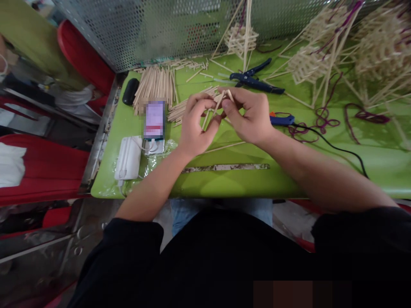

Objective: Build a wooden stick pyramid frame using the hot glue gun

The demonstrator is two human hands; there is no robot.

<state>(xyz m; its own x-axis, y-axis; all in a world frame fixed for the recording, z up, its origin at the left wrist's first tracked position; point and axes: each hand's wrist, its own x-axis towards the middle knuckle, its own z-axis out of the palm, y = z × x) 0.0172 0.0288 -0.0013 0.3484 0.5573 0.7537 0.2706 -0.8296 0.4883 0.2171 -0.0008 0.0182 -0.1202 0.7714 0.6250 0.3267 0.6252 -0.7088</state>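
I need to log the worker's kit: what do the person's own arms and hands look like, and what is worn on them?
Both hands, the left hand and the right hand, are bare: no gloves, rings or watch visible. Forearms are uncovered; black sleeves are pushed up near the elbows, part of a black top.

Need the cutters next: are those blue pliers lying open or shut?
Open: the blue pliers lie flat on the green table, handles spread apart.

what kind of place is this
Probably a small craft workbench: a green table strewn with cut bamboo sticks, finished stick frames and blue pliers.
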